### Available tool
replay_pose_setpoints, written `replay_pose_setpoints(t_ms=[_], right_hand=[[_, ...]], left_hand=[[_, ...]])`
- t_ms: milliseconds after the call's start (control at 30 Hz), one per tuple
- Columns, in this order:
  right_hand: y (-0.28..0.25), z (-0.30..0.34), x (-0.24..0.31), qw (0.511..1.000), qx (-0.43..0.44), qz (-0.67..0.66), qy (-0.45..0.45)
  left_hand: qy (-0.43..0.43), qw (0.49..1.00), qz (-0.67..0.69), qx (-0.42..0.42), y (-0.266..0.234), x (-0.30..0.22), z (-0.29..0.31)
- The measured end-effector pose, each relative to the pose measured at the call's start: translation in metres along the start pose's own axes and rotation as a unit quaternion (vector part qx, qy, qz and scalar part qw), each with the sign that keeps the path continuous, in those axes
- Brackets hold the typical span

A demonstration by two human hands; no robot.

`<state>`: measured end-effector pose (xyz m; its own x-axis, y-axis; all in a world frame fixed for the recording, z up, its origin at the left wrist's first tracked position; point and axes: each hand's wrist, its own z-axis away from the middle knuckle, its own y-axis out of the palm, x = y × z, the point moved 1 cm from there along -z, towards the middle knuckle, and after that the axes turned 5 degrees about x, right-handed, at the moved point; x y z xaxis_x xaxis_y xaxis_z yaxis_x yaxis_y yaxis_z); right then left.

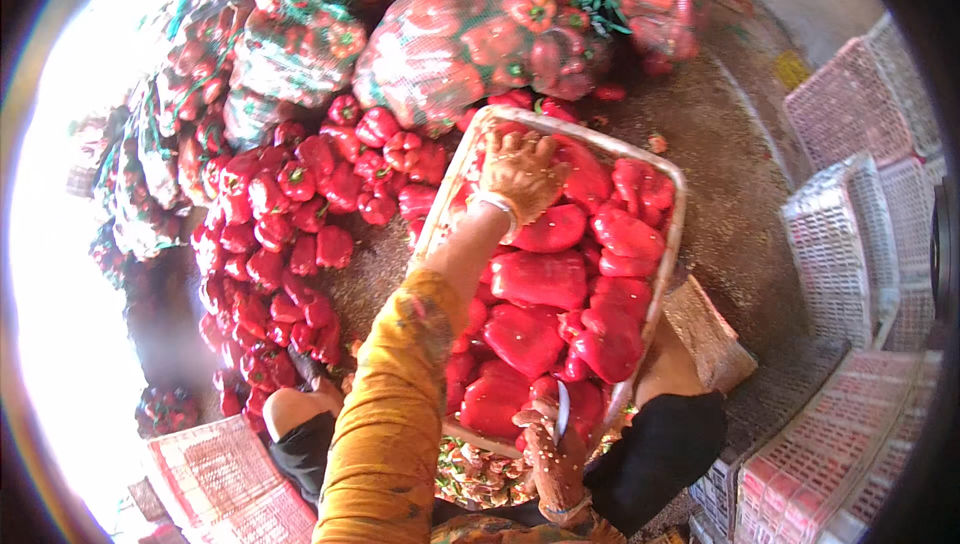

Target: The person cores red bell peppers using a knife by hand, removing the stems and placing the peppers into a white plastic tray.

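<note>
A pale rectangular crate (672, 274) full of large red bell peppers (540, 279) sits between my knees. My left hand (518, 179), in a soiled orange-tan glove, reaches to the crate's far left corner. Its fingers are spread over the peppers there, near the rim; what lies under the palm is hidden. My right hand (556, 464), gloved and speckled with seeds, is at the crate's near edge. It is closed round a small knife (562, 411), whose pale curved blade points away from me, close to the nearest peppers.
Loose red peppers (270, 244) are heaped on the floor at the left. Mesh sacks (480, 39) stuffed with peppers stand behind. Plastic crates (840, 244) line the right side, and another crate (230, 484) is at lower left. Pepper scraps (480, 474) lie below the near edge.
</note>
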<state>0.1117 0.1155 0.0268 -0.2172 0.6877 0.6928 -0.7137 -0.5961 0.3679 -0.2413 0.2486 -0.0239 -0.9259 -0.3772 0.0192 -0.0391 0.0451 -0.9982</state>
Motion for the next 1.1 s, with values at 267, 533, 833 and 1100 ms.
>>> replay_pose_setpoints(t_ms=[267,533,833,1100], right_hand=[[0.016,-0.002,0.024,0.998,-0.045,0.020,-0.044],[0.030,0.003,0.012,0.992,-0.023,0.029,-0.118],[0.132,-0.149,-0.005,0.744,0.085,0.548,-0.373],[0.148,-0.150,-0.002,0.708,0.094,0.598,-0.364]], left_hand=[[-0.081,0.993,0.046,0.070,0.025,0.018,-0.003],[-0.110,0.872,0.460,-0.128,-0.091,0.033,0.171],[-0.494,0.688,0.436,-0.304,0.044,0.197,0.366],[-0.660,0.659,0.248,-0.261,0.022,0.338,0.297]])
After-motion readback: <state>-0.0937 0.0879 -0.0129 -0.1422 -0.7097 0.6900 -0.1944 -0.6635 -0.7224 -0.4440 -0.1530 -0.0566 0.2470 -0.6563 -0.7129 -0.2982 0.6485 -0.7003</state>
